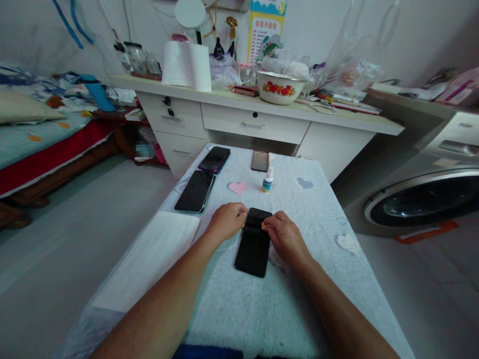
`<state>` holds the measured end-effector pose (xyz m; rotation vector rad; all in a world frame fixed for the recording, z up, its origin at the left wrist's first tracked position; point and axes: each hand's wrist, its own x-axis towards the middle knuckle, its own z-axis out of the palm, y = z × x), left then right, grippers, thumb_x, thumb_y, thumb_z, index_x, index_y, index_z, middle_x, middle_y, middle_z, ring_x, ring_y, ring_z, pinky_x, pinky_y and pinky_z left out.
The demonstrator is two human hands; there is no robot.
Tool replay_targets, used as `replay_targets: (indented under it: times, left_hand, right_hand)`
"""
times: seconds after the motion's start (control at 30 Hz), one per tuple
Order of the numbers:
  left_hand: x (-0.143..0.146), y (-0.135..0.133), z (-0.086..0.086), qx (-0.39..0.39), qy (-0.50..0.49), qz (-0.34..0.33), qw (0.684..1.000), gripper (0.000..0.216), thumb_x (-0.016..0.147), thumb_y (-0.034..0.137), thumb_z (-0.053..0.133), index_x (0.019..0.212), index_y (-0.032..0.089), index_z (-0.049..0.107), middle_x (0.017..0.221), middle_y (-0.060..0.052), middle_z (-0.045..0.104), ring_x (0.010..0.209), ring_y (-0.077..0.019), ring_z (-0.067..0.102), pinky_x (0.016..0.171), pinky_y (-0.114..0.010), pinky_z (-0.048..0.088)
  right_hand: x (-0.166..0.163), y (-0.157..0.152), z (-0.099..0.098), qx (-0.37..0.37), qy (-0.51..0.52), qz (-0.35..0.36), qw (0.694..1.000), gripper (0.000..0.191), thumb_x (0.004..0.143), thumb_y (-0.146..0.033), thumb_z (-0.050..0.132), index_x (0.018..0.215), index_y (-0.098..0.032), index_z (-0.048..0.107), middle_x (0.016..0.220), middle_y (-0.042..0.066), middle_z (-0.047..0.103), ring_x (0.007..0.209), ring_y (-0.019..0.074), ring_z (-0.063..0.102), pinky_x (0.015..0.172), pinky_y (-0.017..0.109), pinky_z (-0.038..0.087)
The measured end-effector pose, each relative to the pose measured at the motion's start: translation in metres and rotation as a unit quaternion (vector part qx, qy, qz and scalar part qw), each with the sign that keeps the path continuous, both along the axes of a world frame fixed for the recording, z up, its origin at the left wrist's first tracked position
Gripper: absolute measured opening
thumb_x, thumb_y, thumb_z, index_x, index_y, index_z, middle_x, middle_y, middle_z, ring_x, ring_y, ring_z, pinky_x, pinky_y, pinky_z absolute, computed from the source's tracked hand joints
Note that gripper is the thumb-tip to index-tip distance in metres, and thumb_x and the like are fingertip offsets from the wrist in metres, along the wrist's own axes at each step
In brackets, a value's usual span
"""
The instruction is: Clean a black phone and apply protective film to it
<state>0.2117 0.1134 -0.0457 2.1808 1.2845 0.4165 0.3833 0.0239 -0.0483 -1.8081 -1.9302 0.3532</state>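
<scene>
A black smartphone (254,249) lies screen up on the cloth-covered table in front of me. My left hand (231,219) is closed at its upper left edge, fingers curled against the side of the phone. On the opposite side, my right hand (282,230) is closed in a pinch over the upper right of the screen. A small pale orange bit shows at those fingertips, too small to name. Beyond the phone stands a small white spray bottle (267,180) with a blue and yellow label.
Two more phones, a nearer one (195,191) and a farther one (214,159), lie at the left. A phone case (260,160) is at the far edge. A white pad (149,259) lies left of my arm. Behind stands a white desk (232,117); right, a washing machine (422,169).
</scene>
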Motion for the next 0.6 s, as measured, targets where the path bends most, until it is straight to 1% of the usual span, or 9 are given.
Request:
replay_targets:
  times: [0.17,0.27,0.4,0.5,0.6]
  left_hand:
    - [-0.001,0.001,-0.003,-0.007,-0.003,-0.004,1.000,0.024,0.077,0.020,0.046,0.091,0.020,0.066,0.065,-0.001,0.067,0.068,-0.0175,0.062,0.065,-0.026,0.042]
    - [-0.001,0.001,-0.005,-0.010,-0.008,-0.005,1.000,0.025,0.078,0.020,0.047,0.093,0.020,0.066,0.064,-0.002,0.067,0.069,-0.0177,0.062,0.067,-0.027,0.043]
    - [-0.002,0.002,-0.007,-0.014,-0.012,-0.008,1.000,0.025,0.078,0.020,0.046,0.094,0.020,0.066,0.063,-0.002,0.066,0.070,-0.0183,0.063,0.068,-0.028,0.044]
    - [-0.001,0.003,-0.008,-0.020,-0.009,-0.006,1.000,0.026,0.078,0.019,0.046,0.095,0.020,0.065,0.062,-0.002,0.066,0.069,-0.0180,0.063,0.067,-0.028,0.044]
    - [-0.001,0.003,-0.008,-0.017,-0.013,-0.005,1.000,0.027,0.078,0.019,0.046,0.097,0.020,0.064,0.063,-0.002,0.066,0.068,-0.0175,0.063,0.066,-0.027,0.043]
  right_hand:
    - [-0.012,-0.009,0.008,-0.037,0.010,0.091,0.995,0.019,0.086,-0.017,0.046,0.090,-0.020,0.065,0.094,0.005,0.054,0.076,0.0129,0.052,0.071,0.024,0.043]
    - [-0.018,-0.018,0.016,-0.060,0.020,0.156,0.986,0.021,0.084,-0.013,0.045,0.087,-0.020,0.064,0.094,0.004,0.054,0.074,0.0119,0.052,0.068,0.023,0.042]
    - [-0.024,-0.027,0.022,-0.084,0.024,0.212,0.973,0.020,0.086,-0.016,0.045,0.084,-0.022,0.064,0.091,0.002,0.055,0.068,0.0100,0.051,0.063,0.022,0.040]
    - [-0.024,-0.027,0.021,-0.080,0.032,0.229,0.970,0.020,0.087,-0.016,0.045,0.085,-0.022,0.064,0.091,0.001,0.055,0.069,0.0095,0.052,0.064,0.022,0.041]
    - [-0.016,-0.019,0.014,-0.049,0.043,0.203,0.977,0.020,0.086,-0.014,0.046,0.089,-0.021,0.064,0.094,0.002,0.055,0.074,0.0102,0.053,0.070,0.023,0.042]
